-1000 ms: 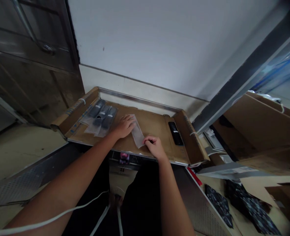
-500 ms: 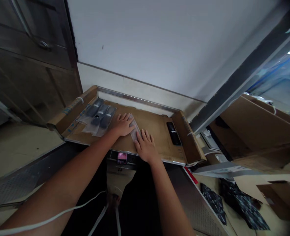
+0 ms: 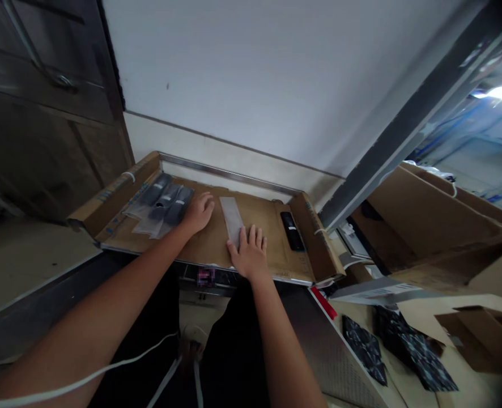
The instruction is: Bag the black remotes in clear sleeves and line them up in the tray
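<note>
Clear sleeve (image 3: 232,219), now uncovered, flat on the cardboard-lined bench (image 3: 259,218): left hand (image 3: 198,212) has slid off toward the bagged remotes (image 3: 162,205), fingers loosely spread and empty; right hand (image 3: 249,253) pins its near end, fingers flat and apart.

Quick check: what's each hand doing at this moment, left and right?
Left hand: open, palm down on the brown cardboard sheet, holding nothing.
Right hand: open, fingers flat, pressing the near end of the clear flat plastic bag.
</note>
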Demonstrator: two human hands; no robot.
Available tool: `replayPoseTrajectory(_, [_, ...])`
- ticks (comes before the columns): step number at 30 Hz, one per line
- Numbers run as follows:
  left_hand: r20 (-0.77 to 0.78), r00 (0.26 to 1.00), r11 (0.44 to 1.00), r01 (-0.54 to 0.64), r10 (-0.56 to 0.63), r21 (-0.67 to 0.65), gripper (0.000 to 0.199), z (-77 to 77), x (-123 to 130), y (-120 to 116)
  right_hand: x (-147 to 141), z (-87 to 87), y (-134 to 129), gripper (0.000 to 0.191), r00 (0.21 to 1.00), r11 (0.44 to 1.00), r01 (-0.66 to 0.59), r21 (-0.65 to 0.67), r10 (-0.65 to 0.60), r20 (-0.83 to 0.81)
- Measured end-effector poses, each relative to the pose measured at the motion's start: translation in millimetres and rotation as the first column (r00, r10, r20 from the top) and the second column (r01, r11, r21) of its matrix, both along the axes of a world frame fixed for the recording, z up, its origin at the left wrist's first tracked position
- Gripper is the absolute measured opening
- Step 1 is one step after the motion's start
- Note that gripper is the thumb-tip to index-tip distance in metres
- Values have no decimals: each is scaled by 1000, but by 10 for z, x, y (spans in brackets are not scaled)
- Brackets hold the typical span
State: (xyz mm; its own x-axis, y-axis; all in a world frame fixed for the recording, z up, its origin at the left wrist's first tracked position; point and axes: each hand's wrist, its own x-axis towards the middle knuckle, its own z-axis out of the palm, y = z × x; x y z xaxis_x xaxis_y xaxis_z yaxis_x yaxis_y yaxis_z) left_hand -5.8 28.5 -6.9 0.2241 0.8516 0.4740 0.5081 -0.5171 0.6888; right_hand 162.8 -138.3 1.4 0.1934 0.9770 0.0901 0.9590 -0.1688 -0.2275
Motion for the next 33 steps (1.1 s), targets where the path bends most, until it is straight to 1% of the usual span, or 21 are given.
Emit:
replayPoseTrajectory(2, [-1, 999, 999, 35, -35, -6, 28, 4, -51, -118, 169, -35, 46, 79, 994, 994, 107, 33, -107, 2])
replayPoseTrajectory(5, [-1, 999, 999, 39, -40, -23, 23, 13, -86, -232, 465, -79, 63, 79, 964, 960, 264, 95, -266, 10])
replayPoseTrajectory(7, [-7, 999, 999, 31, -31, -31, 21, 22, -87, -254, 617, -97, 30, 78, 954, 941, 294, 165, -299, 2])
replayPoseTrajectory(10, [-9, 1000, 1000, 22, -22, -21, 19, 29, -80, -247, 721, -103, -50, 72, 967, 912, 238, 334, -253, 2])
replayPoseTrajectory(12, [-5, 1000, 1000, 16, -16, -13, 18, 30, -79, -244, 730, -97, -87, 67, 975, 896, 198, 397, -222, 13])
replayPoseTrajectory(14, [-4, 1000, 1000, 16, -16, -10, 17, 33, -82, -247, 726, -84, -97, 62, 985, 914, 142, 381, -167, 34])
replayPoseTrajectory(16, [-6, 1000, 1000, 20, -20, -13, 17, 37, -85, -254, 724, -65, -85, 56, 996, 955, 50, 293, -69, 55])
replayPoseTrajectory(18, [-10, 1000, 1000, 22, -22, -16, 16, 39, -87, -257, 727, -44, -70, 52, 998, 983, -26, 183, 15, 56])
replayPoseTrajectory(20, [-10, 1000, 1000, 20, -20, -13, 16, 36, -89, -254, 729, -30, -63, 52, 998, 992, -40, 117, 34, 52])
replayPoseTrajectory(22, [-12, 1000, 1000, 15, -16, -11, 15, 27, -90, -245, 731, -25, -67, 53, 998, 993, -18, 113, 12, 55])
replayPoseTrajectory(25, [-6, 1000, 1000, 15, -15, -8, 15, 10, -94, -231, 737, -34, -80, 52, 999, 989, 22, 148, -29, 44])
replayPoseTrajectory(27, [4, 1000, 1000, 21, -21, 0, 14, 4, -97, -229, 748, -45, -82, 51, 999, 984, 28, 176, -33, 22])
replayPoseTrajectory(29, [11, 1000, 1000, 20, -20, -1, 15, 6, -98, -233, 762, -58, -79, 50, 1000, 980, -4, 201, 4, 0])
replayPoseTrajectory(33, [4, 1000, 1000, 20, -20, -16, 16, 18, -96, -243, 779, -79, -77, 51, 990, 967, -125, 221, 136, -34])
